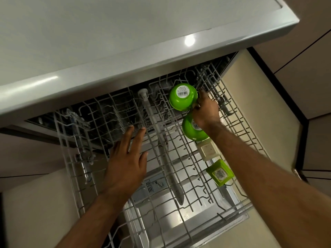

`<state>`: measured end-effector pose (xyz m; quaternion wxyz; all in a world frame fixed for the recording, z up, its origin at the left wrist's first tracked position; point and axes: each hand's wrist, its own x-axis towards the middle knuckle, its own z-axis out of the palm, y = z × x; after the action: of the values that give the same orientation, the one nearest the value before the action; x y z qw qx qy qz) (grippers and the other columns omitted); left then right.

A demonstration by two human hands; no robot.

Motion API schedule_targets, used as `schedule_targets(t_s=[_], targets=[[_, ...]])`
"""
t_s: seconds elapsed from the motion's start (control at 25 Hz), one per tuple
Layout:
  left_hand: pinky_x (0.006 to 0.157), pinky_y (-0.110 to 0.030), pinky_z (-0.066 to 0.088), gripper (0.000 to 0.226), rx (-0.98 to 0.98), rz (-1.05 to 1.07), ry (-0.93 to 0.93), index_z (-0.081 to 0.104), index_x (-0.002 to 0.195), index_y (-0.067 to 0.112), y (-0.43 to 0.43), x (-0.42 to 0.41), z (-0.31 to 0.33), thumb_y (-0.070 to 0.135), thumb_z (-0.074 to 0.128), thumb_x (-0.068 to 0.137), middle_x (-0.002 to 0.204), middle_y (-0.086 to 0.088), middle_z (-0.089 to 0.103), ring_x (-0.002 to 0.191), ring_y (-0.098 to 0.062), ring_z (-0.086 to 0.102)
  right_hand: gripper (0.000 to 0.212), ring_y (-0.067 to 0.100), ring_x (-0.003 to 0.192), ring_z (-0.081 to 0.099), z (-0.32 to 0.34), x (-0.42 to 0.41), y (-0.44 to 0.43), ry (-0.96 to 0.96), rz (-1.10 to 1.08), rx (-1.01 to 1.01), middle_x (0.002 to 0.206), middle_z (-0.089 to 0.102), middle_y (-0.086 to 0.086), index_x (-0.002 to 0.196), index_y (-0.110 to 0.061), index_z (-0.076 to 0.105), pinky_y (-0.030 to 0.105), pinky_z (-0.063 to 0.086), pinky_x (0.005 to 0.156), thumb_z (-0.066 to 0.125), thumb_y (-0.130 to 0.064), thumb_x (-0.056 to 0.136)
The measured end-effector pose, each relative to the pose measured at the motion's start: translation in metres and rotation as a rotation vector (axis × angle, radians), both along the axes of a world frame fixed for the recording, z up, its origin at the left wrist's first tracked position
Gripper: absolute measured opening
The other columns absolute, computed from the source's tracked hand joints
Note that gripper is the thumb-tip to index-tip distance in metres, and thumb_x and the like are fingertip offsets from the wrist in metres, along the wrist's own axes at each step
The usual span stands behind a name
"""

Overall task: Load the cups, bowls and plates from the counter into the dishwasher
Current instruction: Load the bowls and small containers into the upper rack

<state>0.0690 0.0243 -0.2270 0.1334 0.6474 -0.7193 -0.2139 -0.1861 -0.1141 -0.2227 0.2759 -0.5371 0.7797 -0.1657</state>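
**Upper rack during loading, seen from above, nearest items first.** The open door (172, 224) lies lowest, visible through the wires of the pulled-out rack (189, 178).

Along the rack's right side stands a row of four inverted pieces:
- The green cup (220, 173) is closest to the viewer.
- The cream cup (208, 150) is just beyond it.
- The near bowl (189, 130) comes next, partly covered by the right wrist.
- The far bowl (180, 99) sits at the back, label up.

The left hand (125, 163) hovers over the middle of the rack, beside the spray arm (162, 149). Its fingers are straight and spread, and it holds nothing. The right hand (206, 111) is curled against the right rim of the far bowl and appears to clamp it between thumb and fingers. The counter (125, 42) overhangs the back of the rack.

**Step in hand (judged):** the far bowl is being seated upside down among the rear tines.

**Next move (judged):** the bowl should be let go only once it rests steadily on the wires. The arm should then lift clear without knocking the near bowl directly under the wrist, and reach back to the counter for another piece.

**Count in the rack:**
- Two bowls, both round and green.
- Two cups, both square, one green and one cream.
- No plates.
- The visible stretch of counter shows no dishes, so what remains to load cannot be told.
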Motion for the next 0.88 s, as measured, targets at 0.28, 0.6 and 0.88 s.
schedule_targets(t_s=[0.28,0.6,0.88], targets=[[0.128,-0.045,-0.004,0.091,0.076,-0.058,-0.165,-0.022,0.158,0.042,0.004,0.011,0.044,0.057,0.046,0.099,0.168,0.012,-0.026,0.155,-0.014,-0.022,0.048,0.03,0.116,0.061,0.036,0.033,0.063,0.06,0.205,-0.153,0.134,0.062,0.011,0.143,-0.013,0.052,0.038,0.052,0.096,0.062,-0.02,0.096],[0.128,-0.046,0.01,0.083,-0.047,0.032,-0.157,0.004,0.165,0.025,0.061,0.045,0.15,0.035,0.056,0.101,0.173,0.004,-0.002,0.158,-0.014,-0.008,0.045,0.023,0.131,0.052,0.173,0.09,0.149,-0.078,0.367,-0.232,0.14,0.06,0.006,0.14,-0.012,0.055,0.031,0.037,0.11,0.062,-0.025,0.098],[0.129,-0.038,0.003,0.08,-0.19,0.157,-0.123,0.005,0.164,0.027,0.109,0.15,0.268,0.037,0.05,0.098,0.171,0.006,0.0,0.157,-0.008,-0.01,0.048,0.011,0.139,0.043,0.293,0.198,0.214,-0.096,0.502,-0.273,0.149,0.052,-0.005,0.146,-0.022,0.05,0.026,0.029,0.116,0.057,-0.037,0.1]])
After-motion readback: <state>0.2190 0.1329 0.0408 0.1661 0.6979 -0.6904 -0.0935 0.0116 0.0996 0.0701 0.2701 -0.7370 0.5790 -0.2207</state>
